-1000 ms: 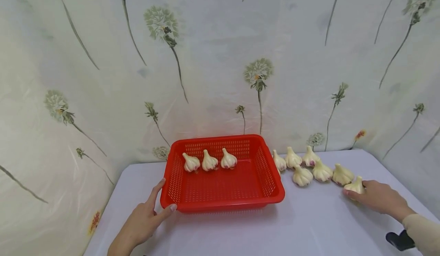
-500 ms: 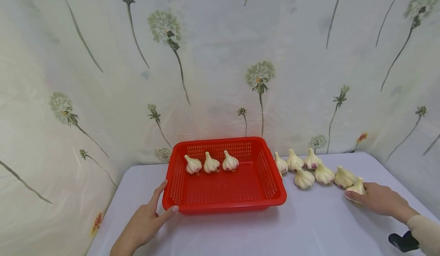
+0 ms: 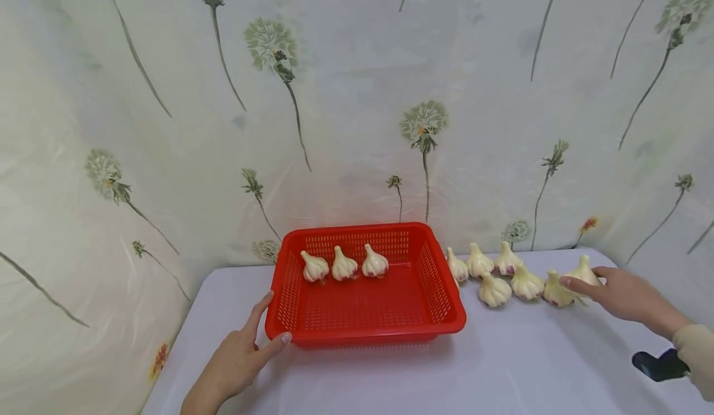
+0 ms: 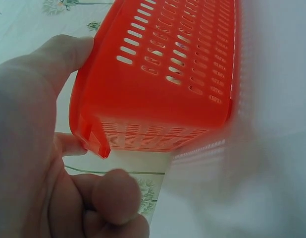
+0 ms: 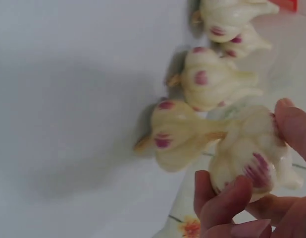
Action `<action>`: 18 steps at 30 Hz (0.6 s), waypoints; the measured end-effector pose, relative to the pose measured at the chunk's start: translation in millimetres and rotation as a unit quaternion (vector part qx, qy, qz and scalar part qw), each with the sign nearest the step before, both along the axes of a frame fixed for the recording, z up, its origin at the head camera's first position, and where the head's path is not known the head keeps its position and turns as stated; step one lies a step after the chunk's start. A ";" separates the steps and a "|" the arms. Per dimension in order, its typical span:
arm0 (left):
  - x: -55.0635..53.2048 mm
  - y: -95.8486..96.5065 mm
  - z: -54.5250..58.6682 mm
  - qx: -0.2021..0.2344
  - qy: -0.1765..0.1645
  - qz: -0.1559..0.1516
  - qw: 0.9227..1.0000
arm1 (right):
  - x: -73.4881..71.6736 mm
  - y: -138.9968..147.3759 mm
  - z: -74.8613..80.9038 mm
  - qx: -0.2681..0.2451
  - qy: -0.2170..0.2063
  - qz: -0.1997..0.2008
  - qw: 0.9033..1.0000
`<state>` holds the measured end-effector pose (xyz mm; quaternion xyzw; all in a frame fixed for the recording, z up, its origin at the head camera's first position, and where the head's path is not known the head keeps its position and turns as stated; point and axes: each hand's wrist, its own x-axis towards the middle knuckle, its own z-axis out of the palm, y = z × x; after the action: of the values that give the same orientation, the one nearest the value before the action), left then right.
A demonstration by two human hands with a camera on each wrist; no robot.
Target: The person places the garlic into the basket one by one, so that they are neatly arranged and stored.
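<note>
My right hand (image 3: 633,294) pinches a garlic bulb (image 3: 584,270) between thumb and fingers, raised at the right end of a group of bulbs. In the right wrist view this held bulb (image 5: 244,158) has purple streaks and overlaps the stem of another garlic bulb (image 5: 174,136). My left hand (image 3: 231,359) touches the near left corner of a red perforated plastic basket (image 3: 379,334), its thumb and forefinger extended along the rim. The left wrist view shows its other fingers (image 4: 118,196) loosely bent, off the basket wall. Three garlic bulbs (image 3: 344,265) stand in a row inside the basket.
Several more garlic bulbs (image 3: 494,290) stand on the white tabletop (image 3: 502,365) right of the basket. A dark object (image 3: 661,365) shows beside the right sleeve. A curtain (image 3: 346,124) printed with dandelions hangs behind and around the table.
My right hand has lifted the gripped garlic bulb up off the table and slightly away from me. The left hand stays at the basket's corner; the whole view has shifted a little.
</note>
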<state>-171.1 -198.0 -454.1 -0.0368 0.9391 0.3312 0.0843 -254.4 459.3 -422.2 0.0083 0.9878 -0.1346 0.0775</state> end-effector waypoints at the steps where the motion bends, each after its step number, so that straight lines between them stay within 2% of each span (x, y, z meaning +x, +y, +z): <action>1: 0.0 -0.4 0.0 -0.001 0.000 0.000 1.000 | -1.4 -4.4 3.7 -0.005 0.003 -0.003 1.000; 9: 0.2 -1.3 -1.1 0.004 0.005 0.004 1.000 | -14.5 -54.4 37.3 -0.048 0.039 0.011 0.998; 15: 1.0 -1.7 -1.2 0.002 0.013 -0.005 1.000 | -25.3 -91.5 49.7 -0.082 0.050 0.022 0.995; 18: 1.5 -1.5 -0.6 0.003 0.014 -0.009 1.000 | -27.5 -109.0 54.8 -0.101 0.042 0.036 0.993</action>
<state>-169.6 -199.5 -454.7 -0.0232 0.9394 0.3337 0.0746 -281.9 350.3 -367.4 -0.0412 0.9712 -0.2310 0.0414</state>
